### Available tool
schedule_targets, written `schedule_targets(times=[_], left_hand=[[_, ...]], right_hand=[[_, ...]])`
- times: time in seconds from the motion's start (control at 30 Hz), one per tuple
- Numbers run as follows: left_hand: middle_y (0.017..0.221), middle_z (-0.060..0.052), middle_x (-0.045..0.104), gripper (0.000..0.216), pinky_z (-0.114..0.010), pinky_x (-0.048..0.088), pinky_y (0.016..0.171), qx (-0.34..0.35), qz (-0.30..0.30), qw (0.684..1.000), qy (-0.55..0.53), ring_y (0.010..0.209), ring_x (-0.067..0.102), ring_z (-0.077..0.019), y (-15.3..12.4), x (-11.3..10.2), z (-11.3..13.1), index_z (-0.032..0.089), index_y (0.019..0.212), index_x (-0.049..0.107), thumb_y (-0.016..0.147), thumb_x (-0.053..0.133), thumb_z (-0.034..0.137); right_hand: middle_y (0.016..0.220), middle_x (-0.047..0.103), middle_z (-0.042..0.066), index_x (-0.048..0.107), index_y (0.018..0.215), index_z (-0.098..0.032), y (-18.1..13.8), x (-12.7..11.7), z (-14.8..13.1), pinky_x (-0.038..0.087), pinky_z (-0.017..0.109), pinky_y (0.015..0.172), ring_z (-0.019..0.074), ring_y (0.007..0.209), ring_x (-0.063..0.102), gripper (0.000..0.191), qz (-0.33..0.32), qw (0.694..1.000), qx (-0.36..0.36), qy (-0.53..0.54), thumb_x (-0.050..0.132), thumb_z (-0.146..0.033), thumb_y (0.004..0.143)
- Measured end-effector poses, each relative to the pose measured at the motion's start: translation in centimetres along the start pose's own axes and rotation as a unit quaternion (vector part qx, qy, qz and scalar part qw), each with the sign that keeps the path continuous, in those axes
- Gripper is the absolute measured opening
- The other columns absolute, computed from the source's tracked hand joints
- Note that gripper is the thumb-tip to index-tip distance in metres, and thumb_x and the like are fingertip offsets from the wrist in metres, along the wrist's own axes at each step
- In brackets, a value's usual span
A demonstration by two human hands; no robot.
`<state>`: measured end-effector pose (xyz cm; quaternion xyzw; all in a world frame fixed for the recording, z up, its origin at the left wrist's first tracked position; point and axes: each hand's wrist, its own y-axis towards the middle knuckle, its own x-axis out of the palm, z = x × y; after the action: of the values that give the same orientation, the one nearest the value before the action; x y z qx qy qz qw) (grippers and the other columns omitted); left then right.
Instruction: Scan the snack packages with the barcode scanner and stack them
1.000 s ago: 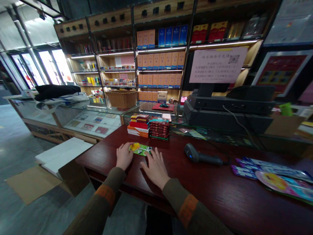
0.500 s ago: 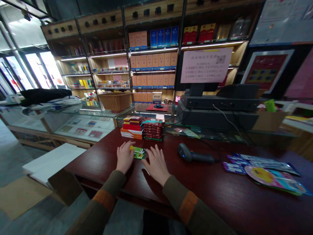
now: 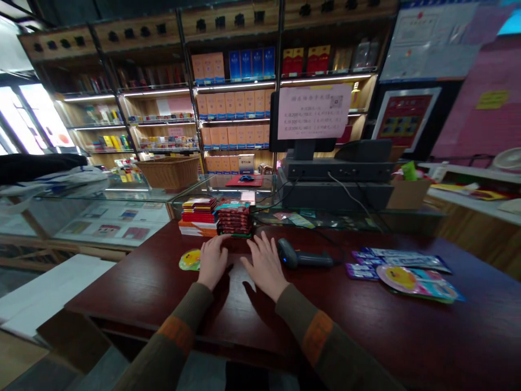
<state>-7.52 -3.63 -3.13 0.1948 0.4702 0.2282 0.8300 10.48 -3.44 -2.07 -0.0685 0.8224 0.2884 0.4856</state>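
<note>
Over the dark wooden desk, my left hand (image 3: 213, 263) has its fingers extended and slightly curved, thumb apart, holding nothing. Just beside it on the left lies a yellow-and-green flat packet (image 3: 189, 260), its right end reaching my hand. My right hand (image 3: 265, 267) is spread a short way to the right, fingers pointing forward, with nothing in it. Close by its fingertips sits a black barcode scanner (image 3: 303, 257). Behind my hands stand a stack of dark red packets (image 3: 234, 218) and a stack of red, yellow and white boxes (image 3: 198, 218).
Purple-blue packets (image 3: 401, 258) and a pink-and-yellow pack (image 3: 417, 281) lie on the desk's right side. Beyond the desk are a glass counter (image 3: 163, 203), a monitor stand and dark register (image 3: 337, 187), and a wicker basket (image 3: 169, 172). White boards (image 3: 52, 285) stand low at left.
My view has turned right. The green packet part seen between my hands is no longer there; a yellow-and-green packet now shows left of my left hand. Both hands have shifted right over the desk.
</note>
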Motion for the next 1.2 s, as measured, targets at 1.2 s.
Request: schedule_targets(times=[1.2], left_hand=[[0.124,-0.002,0.070,0.040,-0.045,0.026,0.119,0.149,-0.100,0.976,-0.124,0.123,0.057,-0.0211,1.7,12.0,20.9,0.027,0.118,0.065,0.086,0.048,0.011]], right_hand=[[0.147,0.054,0.015,0.058,0.137,-0.012,-8.6,-11.5,25.2,0.016,0.057,0.121,0.0320,0.149,0.030,0.050,0.151,0.949,0.220,-0.170,0.043,-0.041,0.099]])
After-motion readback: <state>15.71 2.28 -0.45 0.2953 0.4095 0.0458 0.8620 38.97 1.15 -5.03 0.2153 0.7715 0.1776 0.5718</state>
